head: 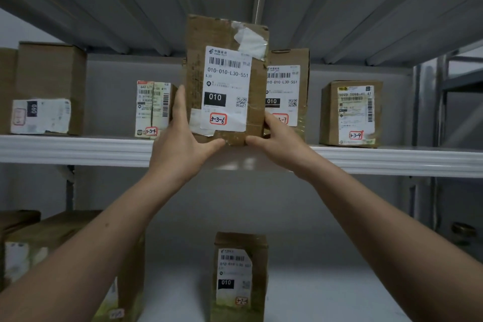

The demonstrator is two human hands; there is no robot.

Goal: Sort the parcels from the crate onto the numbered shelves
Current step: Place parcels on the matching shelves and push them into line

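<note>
I hold a brown cardboard parcel (pixel 226 78) upright in front of the upper white shelf (pixel 78 149). Its white label reads 010-010-L30-551, with a red-boxed mark 3-3-6. My left hand (pixel 183 138) grips its left side, thumb under the bottom edge. My right hand (pixel 279 141) grips the lower right corner. The parcel's bottom is level with the shelf's front edge, between the parcel marked 3-3-4 (pixel 153 110) and the one marked 3-3-7 (pixel 287 91), which it partly hides.
On the same shelf stand a large box (pixel 47 89) at the left and a parcel marked 3-3-9 (pixel 351 114) at the right. The lower shelf holds a parcel marked 3-2 (pixel 239 277) and boxes at the left (pixel 52 243). Another shelf spans overhead.
</note>
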